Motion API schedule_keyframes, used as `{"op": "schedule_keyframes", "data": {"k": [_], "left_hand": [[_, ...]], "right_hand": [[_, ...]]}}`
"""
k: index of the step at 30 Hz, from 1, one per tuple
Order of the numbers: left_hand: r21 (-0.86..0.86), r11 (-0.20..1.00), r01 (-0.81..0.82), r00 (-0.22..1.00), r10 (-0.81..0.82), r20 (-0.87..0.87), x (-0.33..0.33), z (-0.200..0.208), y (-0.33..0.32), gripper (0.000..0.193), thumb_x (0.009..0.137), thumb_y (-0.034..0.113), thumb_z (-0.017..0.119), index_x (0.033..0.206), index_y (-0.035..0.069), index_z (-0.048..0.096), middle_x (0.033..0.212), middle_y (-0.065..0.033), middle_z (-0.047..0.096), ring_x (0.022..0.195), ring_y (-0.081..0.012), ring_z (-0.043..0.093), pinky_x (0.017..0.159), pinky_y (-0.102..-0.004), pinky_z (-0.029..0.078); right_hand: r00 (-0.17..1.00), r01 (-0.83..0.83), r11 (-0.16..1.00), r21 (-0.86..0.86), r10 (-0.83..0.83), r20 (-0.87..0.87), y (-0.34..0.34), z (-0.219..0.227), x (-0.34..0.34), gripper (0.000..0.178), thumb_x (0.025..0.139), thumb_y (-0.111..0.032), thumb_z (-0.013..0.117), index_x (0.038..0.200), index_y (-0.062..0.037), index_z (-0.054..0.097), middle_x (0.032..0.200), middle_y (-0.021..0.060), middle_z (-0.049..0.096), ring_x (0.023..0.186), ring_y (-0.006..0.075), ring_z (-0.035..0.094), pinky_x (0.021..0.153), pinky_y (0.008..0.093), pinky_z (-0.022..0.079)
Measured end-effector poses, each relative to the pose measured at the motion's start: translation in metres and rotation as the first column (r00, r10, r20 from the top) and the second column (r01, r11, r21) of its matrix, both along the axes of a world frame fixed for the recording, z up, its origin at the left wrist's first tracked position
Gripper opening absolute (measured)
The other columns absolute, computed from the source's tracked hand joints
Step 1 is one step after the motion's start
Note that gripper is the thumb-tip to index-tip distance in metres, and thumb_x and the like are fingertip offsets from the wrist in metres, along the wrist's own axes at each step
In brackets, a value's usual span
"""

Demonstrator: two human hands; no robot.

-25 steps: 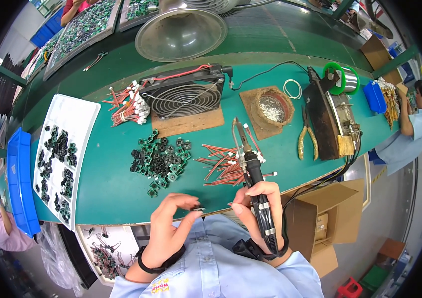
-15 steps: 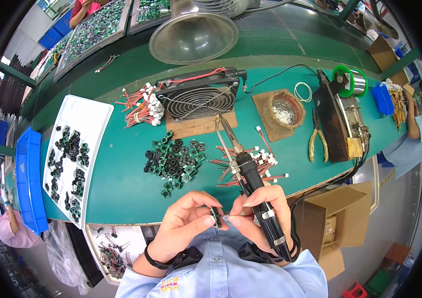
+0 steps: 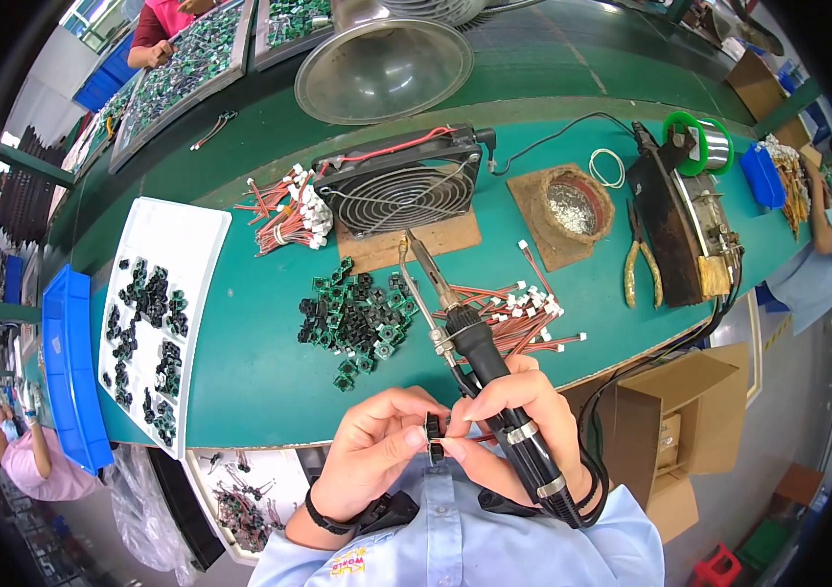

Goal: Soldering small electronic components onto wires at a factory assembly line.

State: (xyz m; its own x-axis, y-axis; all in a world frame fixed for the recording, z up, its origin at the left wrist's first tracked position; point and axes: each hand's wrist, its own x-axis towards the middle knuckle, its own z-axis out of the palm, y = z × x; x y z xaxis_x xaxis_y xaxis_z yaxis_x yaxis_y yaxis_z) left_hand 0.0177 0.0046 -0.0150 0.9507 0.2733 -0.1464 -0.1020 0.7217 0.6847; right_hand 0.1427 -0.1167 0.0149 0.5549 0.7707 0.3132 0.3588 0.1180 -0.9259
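Near my body at the table's front edge, my left hand (image 3: 382,455) pinches a small circuit board (image 3: 434,437) with black parts on it, held on edge. My right hand (image 3: 519,430) is wrapped around a black soldering iron (image 3: 480,347) with a thin metal tube along its side; the tip points away over the table. Its thumb and forefinger also pinch a red wire lead against the board. Beyond my left hand lies a heap of small green-and-black circuit boards (image 3: 352,318). Past the iron is a pile of red wire leads (image 3: 529,318) with white connectors.
A fan (image 3: 398,191) stands at the back beside bundled leads (image 3: 289,215). Rightward are a solder-scrap pot (image 3: 573,213), pliers (image 3: 641,259), a solder spool (image 3: 698,145) and a cardboard box (image 3: 675,421). Leftward are a white tray (image 3: 194,235) of boards and a blue bin (image 3: 69,352).
My hands have come closer together, and the lead's end now meets the board. The iron has tilted slightly left at its tip. The whole view has shifted a little.
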Motion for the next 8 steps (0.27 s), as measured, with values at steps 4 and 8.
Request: {"op": "schedule_keyframes", "data": {"k": [4, 8], "left_hand": [[0.006, 1.000, 0.008, 1.000, -0.008, 0.003, -0.0012, -0.0019, 0.0005, 0.019, 0.087, 0.008, 0.056, 0.104, -0.001, 0.055, 0.102, -0.0098, 0.056, 0.093, -0.0169, 0.054, 0.083, -0.0297, 0.042], [0.035, 0.999, -0.027, 0.999, 0.026, 0.024, -0.0030, -0.0052, -0.0018, 0.022, 0.087, 0.007, 0.056, 0.107, -0.001, 0.053, 0.104, -0.0098, 0.056, 0.097, -0.0177, 0.054, 0.084, -0.0302, 0.042]], "right_hand": [[0.999, -0.008, 1.000, 0.004, 0.008, 0.040, -0.0008, -0.0009, -0.0011, 0.042, 0.066, 0.000, 0.074, 0.097, -0.0090, 0.047, 0.076, 0.0039, 0.066, 0.077, 0.0137, 0.055, 0.072, 0.0301, 0.036], [0.999, -0.002, 1.000, -0.017, 0.003, 0.041, -0.0023, 0.0000, -0.0020, 0.043, 0.066, -0.002, 0.074, 0.099, -0.0091, 0.047, 0.075, 0.0033, 0.067, 0.086, 0.0164, 0.057, 0.074, 0.0312, 0.034]]}}
